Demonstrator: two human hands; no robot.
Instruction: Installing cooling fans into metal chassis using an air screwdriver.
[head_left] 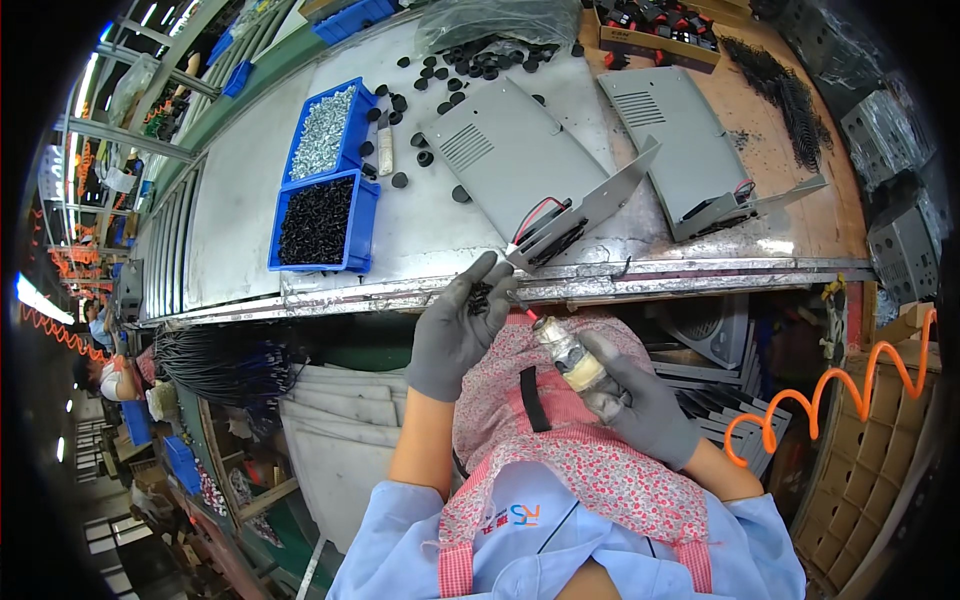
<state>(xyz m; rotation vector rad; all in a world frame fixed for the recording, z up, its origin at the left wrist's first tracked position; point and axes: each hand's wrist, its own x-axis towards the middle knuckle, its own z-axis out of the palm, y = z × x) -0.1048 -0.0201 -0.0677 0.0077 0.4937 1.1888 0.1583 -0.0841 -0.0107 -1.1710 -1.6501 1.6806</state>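
My left hand (446, 338), in a grey glove, is cupped near the table's front edge with small black screws (480, 299) in its curled fingers. Also gloved, my right hand (648, 410) grips a tape-wrapped power screwdriver (567, 356); its thin bit points at the left hand. Just beyond my hands lies a grey sheet-metal panel (520, 150) with vent slots, an upright flange and red and black wires. To its right lies a similar grey panel (675, 135). Left of them stand a blue bin of black screws (318, 222) and a blue bin of silver fasteners (324, 134).
Black rubber caps (480, 62) are scattered at the back of the table (235, 235). A carton (655, 42) of black and red parts stands far right, near black cables (790, 105). An orange coiled hose (815, 405) hangs at right. Grey sheets (345, 440) lean below the table.
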